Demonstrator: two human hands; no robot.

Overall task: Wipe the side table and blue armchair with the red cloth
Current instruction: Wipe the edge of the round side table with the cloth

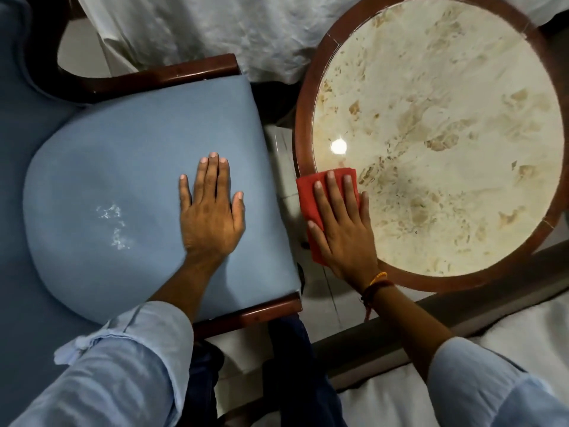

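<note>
A round side table (308,97) with a beige marble top and a dark wooden rim fills the upper right. My right hand (341,223) lies flat on a folded red cloth (306,192), pressing it onto the table's near-left edge, half over the rim. The blue armchair (123,155) is on the left, with a padded seat and dark wooden arms. My left hand (212,211) rests flat on the seat, fingers spread, holding nothing. A whitish smudge (114,223) marks the seat left of that hand.
White bedding (197,26) lies behind the chair and table. More white bedding (462,365) with a dark bed edge (462,285) runs along the lower right. A strip of pale floor (283,155) separates chair and table. My dark trouser legs (286,374) stand at the bottom.
</note>
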